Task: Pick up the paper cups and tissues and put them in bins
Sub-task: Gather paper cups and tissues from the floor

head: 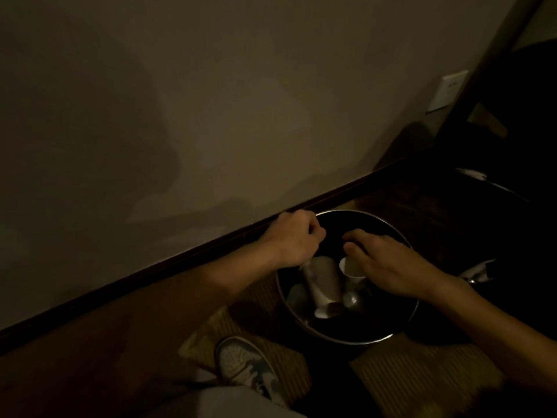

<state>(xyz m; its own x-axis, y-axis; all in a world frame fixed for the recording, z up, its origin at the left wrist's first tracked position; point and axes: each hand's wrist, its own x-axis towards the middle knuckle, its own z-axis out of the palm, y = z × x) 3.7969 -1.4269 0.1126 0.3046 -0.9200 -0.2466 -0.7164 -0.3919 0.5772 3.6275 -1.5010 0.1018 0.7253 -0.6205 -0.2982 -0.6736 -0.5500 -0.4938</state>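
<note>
A round dark bin with a metal rim (373, 339) stands on the floor against the wall. Both my hands hover over its opening. My left hand (294, 238) is at the far-left rim with its fingers curled into a fist, and I see nothing in them. Just below its wrist a tall paper cup (322, 286) lies tilted inside the bin. My right hand (388, 262) is spread with its fingers relaxed above a smaller white paper cup (351, 271), which is also inside the bin. Pale crumpled tissues (297, 297) lie at the bottom.
The beige wall and its dark skirting board (150, 268) run right behind the bin. My sneaker (244, 365) stands on a striped rug (422, 378) in front of it. A wall socket (447, 90) and dark furniture (518, 131) are at the right.
</note>
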